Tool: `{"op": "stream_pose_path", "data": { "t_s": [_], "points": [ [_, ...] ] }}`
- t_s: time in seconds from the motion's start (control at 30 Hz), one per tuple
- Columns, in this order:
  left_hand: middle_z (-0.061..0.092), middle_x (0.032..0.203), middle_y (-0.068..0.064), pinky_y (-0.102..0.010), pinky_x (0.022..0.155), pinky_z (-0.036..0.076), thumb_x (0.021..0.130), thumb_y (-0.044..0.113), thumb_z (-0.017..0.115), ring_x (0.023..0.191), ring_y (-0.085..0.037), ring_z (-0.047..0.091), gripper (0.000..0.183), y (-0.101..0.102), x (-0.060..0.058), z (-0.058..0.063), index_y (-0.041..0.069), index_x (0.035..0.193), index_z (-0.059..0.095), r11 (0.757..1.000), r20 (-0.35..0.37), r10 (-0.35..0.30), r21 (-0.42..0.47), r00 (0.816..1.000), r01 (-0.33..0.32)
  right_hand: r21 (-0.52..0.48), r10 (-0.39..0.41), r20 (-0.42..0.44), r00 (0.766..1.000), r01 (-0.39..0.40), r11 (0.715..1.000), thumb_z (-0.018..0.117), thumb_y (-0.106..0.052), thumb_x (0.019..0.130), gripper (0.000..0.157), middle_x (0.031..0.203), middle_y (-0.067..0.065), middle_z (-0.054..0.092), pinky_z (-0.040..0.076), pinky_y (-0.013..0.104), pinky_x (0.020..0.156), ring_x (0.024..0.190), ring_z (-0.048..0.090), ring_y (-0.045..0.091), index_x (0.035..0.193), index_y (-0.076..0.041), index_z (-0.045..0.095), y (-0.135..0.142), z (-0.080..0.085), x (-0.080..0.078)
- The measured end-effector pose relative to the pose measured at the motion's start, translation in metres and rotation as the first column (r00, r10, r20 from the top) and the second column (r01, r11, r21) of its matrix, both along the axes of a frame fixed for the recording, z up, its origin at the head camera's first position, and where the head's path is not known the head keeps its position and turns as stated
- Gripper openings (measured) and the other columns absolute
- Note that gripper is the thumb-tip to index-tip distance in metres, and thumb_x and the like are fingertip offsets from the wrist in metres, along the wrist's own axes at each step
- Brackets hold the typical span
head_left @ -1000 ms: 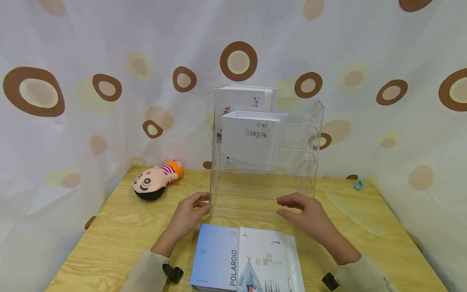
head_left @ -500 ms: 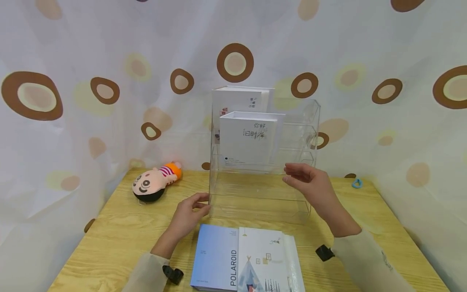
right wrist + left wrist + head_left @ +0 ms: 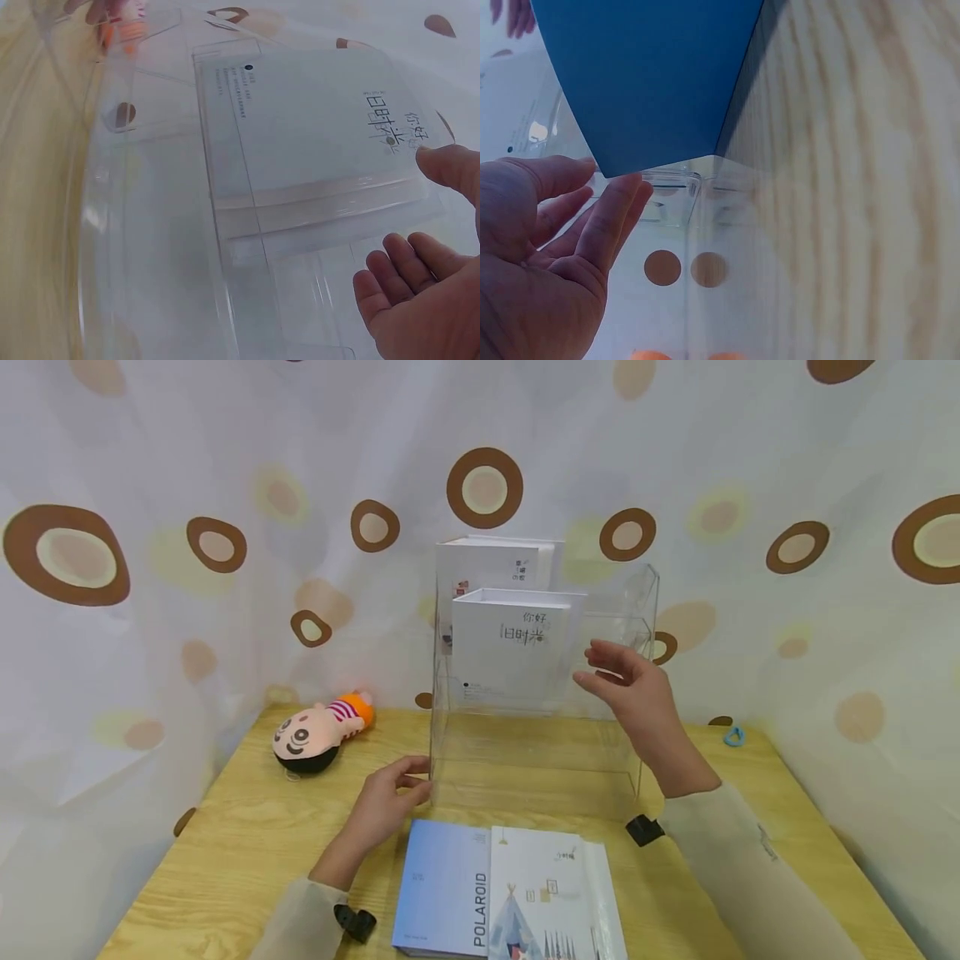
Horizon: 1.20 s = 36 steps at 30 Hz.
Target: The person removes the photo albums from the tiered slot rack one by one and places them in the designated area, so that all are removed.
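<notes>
Clear rack (image 3: 528, 743), left hand (image 3: 390, 797) at its edge, right hand (image 3: 633, 689) near a white book (image 3: 506, 652) (both hands' fingers (image 3: 606, 219) loosely parted, empty)

curtained booth, patterned sheeting (image 3: 300, 410), wooden table (image 3: 247, 835)

The square white book with black writing (image 3: 513, 652) hides part of the white book with a red patch (image 3: 491, 562). The front book's tiny bottom words can't be read. The head view's bottom cuts off the white book with a blue tent (image 3: 551, 906).
</notes>
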<state>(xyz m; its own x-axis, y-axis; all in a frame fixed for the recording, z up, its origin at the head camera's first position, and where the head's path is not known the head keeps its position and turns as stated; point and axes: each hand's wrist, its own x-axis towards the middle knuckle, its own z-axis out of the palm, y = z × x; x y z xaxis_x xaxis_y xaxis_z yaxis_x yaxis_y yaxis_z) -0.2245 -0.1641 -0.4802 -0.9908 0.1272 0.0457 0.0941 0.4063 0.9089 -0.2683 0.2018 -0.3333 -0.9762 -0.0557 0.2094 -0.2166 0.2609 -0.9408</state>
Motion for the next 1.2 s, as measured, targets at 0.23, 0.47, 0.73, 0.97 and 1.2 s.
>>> {"op": "stream_pose_path", "data": {
  "t_s": [0.23, 0.47, 0.73, 0.97, 1.2],
  "points": [
    [0.075, 0.145, -0.016, -0.043, 0.097, 0.07, 0.108, 0.008, 0.074, 0.118, -0.029, 0.077, 0.04, 0.001, 0.002, -0.005, 0.006, 0.148, 0.07, 1.0, -0.003, 0.003, 0.02, 1.0, -0.003, -0.025, -0.006, 0.006, 1.0, 0.006, 1.0, 0.079, -0.029, 0.107, 0.068, 0.166, 0.014, 0.057, 0.055, 0.008, 0.103, 0.152, 0.056, 0.032, 0.167, -0.013, 0.052, -0.008, 0.004, -0.018],
    [0.075, 0.144, -0.015, -0.045, 0.099, 0.069, 0.107, 0.008, 0.074, 0.12, -0.03, 0.078, 0.041, 0.0, 0.002, -0.007, 0.007, 0.148, 0.07, 1.0, -0.008, 0.012, 0.015, 1.0, -0.011, -0.05, -0.052, 0.016, 0.999, 0.053, 0.997, 0.081, -0.026, 0.105, 0.065, 0.163, 0.014, 0.06, 0.054, 0.01, 0.106, 0.152, 0.056, 0.026, 0.163, -0.009, 0.057, -0.015, 0.01, -0.026],
    [0.074, 0.144, -0.016, -0.044, 0.097, 0.07, 0.107, 0.007, 0.074, 0.119, -0.03, 0.078, 0.041, 0.0, 0.004, -0.005, 0.006, 0.148, 0.069, 1.0, 0.003, 0.007, 0.031, 1.0, -0.007, -0.074, -0.026, 0.011, 1.0, 0.027, 0.997, 0.082, -0.027, 0.104, 0.063, 0.141, -0.003, 0.067, 0.055, 0.014, 0.104, 0.132, 0.062, 0.012, 0.159, -0.008, 0.06, -0.017, 0.01, -0.038],
    [0.074, 0.144, -0.016, -0.044, 0.096, 0.07, 0.108, 0.007, 0.073, 0.118, -0.028, 0.078, 0.041, 0.001, 0.002, -0.002, 0.006, 0.148, 0.069, 0.999, 0.012, 0.007, 0.037, 1.0, -0.007, -0.096, -0.002, -0.007, 1.0, 0.001, 0.995, 0.082, -0.028, 0.105, 0.06, 0.13, -0.01, 0.068, 0.053, 0.022, 0.107, 0.125, 0.063, 0.011, 0.158, -0.009, 0.06, -0.024, 0.015, -0.042],
    [0.075, 0.143, -0.015, -0.043, 0.097, 0.07, 0.107, 0.007, 0.074, 0.118, -0.029, 0.078, 0.041, 0.002, 0.0, -0.001, 0.007, 0.148, 0.069, 1.0, 0.01, 0.006, 0.02, 1.0, -0.006, -0.15, -0.031, -0.02, 0.999, 0.028, 0.988, 0.081, -0.025, 0.104, 0.061, 0.123, -0.011, 0.068, 0.053, 0.022, 0.104, 0.12, 0.063, 0.009, 0.158, -0.006, 0.06, -0.031, 0.02, -0.049]
  ]
}}
